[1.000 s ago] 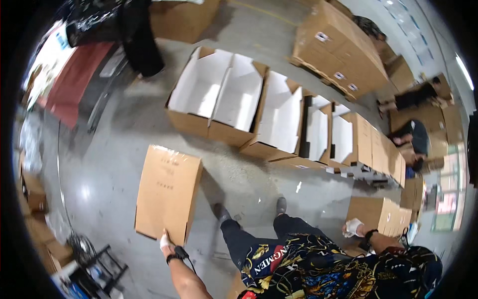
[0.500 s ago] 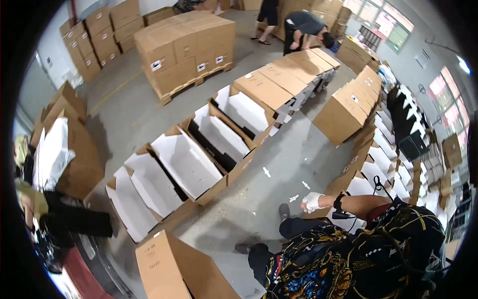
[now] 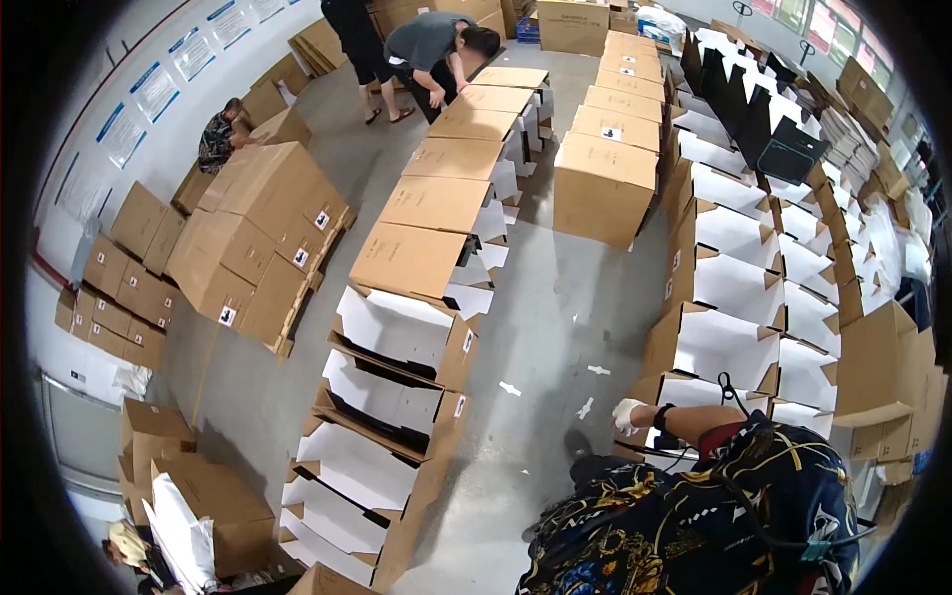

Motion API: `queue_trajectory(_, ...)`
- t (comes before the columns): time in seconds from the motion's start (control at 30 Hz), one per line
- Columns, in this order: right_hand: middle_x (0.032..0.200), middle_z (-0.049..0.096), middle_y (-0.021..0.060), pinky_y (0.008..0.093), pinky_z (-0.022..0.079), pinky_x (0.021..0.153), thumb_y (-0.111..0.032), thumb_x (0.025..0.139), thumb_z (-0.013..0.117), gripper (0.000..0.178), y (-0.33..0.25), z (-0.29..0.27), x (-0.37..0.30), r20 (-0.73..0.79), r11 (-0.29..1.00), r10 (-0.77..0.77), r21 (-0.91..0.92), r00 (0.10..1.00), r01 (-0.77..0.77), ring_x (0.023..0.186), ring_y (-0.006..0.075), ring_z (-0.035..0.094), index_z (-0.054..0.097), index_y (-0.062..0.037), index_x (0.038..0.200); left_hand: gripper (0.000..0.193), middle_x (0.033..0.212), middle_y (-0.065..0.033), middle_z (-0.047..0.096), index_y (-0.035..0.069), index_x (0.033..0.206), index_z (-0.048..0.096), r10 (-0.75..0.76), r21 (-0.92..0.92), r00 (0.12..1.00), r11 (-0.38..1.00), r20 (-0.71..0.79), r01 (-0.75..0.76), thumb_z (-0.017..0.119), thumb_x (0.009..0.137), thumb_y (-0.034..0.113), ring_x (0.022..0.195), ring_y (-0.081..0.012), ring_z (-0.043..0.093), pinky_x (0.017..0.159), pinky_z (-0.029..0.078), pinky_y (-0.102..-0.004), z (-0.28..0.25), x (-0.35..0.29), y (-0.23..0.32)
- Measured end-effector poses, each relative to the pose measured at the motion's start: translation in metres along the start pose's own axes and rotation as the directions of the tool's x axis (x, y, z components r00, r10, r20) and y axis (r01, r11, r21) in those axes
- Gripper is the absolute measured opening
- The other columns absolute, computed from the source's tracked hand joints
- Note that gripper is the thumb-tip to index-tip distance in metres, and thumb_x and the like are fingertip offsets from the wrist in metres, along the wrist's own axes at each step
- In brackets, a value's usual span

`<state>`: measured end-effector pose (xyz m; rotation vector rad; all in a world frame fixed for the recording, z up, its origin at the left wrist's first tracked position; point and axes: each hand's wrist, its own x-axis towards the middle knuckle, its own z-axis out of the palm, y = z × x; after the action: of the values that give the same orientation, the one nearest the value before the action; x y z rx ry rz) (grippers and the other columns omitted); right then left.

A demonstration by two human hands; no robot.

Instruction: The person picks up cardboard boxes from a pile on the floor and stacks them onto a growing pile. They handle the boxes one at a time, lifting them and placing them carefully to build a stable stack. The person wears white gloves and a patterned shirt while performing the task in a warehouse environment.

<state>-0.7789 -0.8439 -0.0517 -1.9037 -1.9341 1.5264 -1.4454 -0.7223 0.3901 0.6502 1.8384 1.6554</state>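
Observation:
My right hand (image 3: 626, 416), in a white glove with a dark band at the wrist, hangs with its fingers curled in and no object showing in it. It is beside the near boxes of the right-hand row, apart from the floor scraps. Those open cardboard boxes (image 3: 729, 342) have white inner linings and stand side by side. Left of the aisle is another row of open white-lined boxes (image 3: 392, 407), continued farther off by boxes with closed tops (image 3: 412, 258). My left hand is outside the picture.
White paper scraps (image 3: 585, 408) lie on the grey floor (image 3: 535, 307) between the rows. A pallet of stacked cartons (image 3: 260, 233) stands at the left. A person in grey (image 3: 426, 50) bends over the far boxes; another in black (image 3: 357, 45) stands beside, and one crouches behind the pallet.
The view has swung to the right, so more of the right-hand box row shows and the left-hand row now runs away from me. My right hand stays low at my side.

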Motion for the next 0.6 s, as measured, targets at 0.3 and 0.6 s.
queue_trajectory(0.3, 0.081, 0.070, 0.0059, 0.0316, 0.054, 0.059, -0.018, 0.080, 0.058, 0.018, -0.014, -0.096, 0.007, -0.030, 0.670, 0.441, 0.676, 0.897, -0.307, 0.068, 0.0206, 0.067, 0.072, -0.0109, 0.089, 0.044, 0.113, -0.0143, 0.060, -0.004, 0.119, 0.052, 0.187, -0.053, 0.960, 0.982, 0.209, -0.180, 0.047, 0.091, 0.030, 0.100, -0.0264, 0.061, 0.085, 0.049, -0.0363, 0.196, -0.020, 0.114)
queue_trajectory(0.6, 0.080, 0.069, 0.0094, 0.0291, 0.054, 0.060, -0.007, 0.077, 0.058, 0.020, -0.064, -0.169, 0.033, -0.223, 0.510, 0.535, 0.854, 0.815, -0.102, 0.067, 0.0171, 0.066, 0.070, -0.0015, 0.093, 0.045, 0.113, -0.0145, 0.060, -0.005, 0.119, 0.052, 0.277, -0.192, 0.856, 0.958, 0.436, -0.212, 0.046, 0.092, 0.030, 0.100, -0.0257, 0.061, 0.085, 0.050, -0.0346, 0.350, -0.012, 0.190)
